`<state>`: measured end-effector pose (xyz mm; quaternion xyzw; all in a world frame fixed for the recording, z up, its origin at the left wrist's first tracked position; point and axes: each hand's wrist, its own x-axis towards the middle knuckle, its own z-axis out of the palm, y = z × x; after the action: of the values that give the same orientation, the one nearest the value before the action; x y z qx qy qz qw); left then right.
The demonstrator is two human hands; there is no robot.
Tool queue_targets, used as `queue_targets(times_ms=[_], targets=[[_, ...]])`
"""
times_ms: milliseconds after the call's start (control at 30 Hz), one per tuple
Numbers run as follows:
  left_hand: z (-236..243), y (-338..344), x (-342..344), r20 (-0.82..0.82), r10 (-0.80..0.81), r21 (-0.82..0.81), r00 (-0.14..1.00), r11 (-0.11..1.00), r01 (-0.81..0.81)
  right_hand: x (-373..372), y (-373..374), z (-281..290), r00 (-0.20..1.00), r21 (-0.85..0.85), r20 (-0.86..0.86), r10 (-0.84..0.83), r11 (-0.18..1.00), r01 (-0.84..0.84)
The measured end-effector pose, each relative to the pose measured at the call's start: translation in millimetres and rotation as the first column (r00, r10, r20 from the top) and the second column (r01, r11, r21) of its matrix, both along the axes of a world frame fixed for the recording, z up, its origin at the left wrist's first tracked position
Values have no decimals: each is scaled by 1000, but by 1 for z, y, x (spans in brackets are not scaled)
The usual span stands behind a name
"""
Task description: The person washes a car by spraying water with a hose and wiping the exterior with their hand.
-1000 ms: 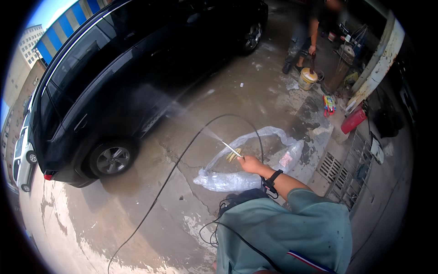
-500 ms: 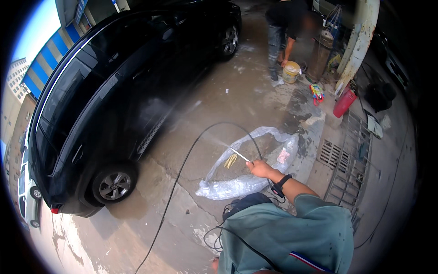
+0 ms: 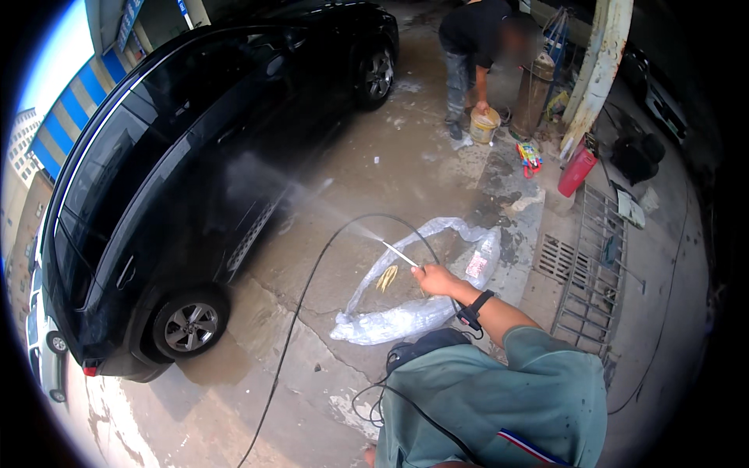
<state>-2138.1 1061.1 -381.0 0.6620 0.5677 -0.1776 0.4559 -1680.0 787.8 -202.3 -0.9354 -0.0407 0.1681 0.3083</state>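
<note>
My right hand (image 3: 437, 281) is closed around a pressure-washer wand (image 3: 401, 254), which points to the upper left. A fine water spray (image 3: 331, 212) leaves its tip and spreads against the side of a black car (image 3: 183, 183). From near my right hand a black hose (image 3: 303, 300) loops up, then runs down to the lower left along the ground. Below the wand lies crumpled clear plastic sheeting (image 3: 398, 324) in a ring, with a pale yellow bundle (image 3: 386, 278) inside it. Only a sliver of my left hand (image 3: 370, 455) shows at the lower edge; its fingers are hidden.
Farther off, another person (image 3: 462, 58) bends with a hand on a yellowish bucket (image 3: 484, 125). To the right stand a rusty post (image 3: 597, 74), a red container (image 3: 577, 170) and a metal grating (image 3: 589, 269). The concrete (image 3: 257, 327) is wet beside the car.
The whole view has shifted slightly, moving most things a little to the left. The spray shows more strongly from wand to car. My right hand keeps its grip.
</note>
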Motion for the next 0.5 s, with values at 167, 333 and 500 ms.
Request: queue_targets(times_ms=[167, 333, 500], targets=[[-2, 1, -10, -2, -4, -2, 1000, 1000, 4, -6, 4, 12, 998, -64, -36, 61, 996, -63], [-2, 0, -11, 3, -7, -6, 1000, 1000, 7, 0, -3, 4, 996, 26, -21, -86, 996, 86], [-2, 1, -6, 8, -9, -4, 1000, 1000, 9, 29, -7, 38, 897, 264, -210, -390, 860, 436]])
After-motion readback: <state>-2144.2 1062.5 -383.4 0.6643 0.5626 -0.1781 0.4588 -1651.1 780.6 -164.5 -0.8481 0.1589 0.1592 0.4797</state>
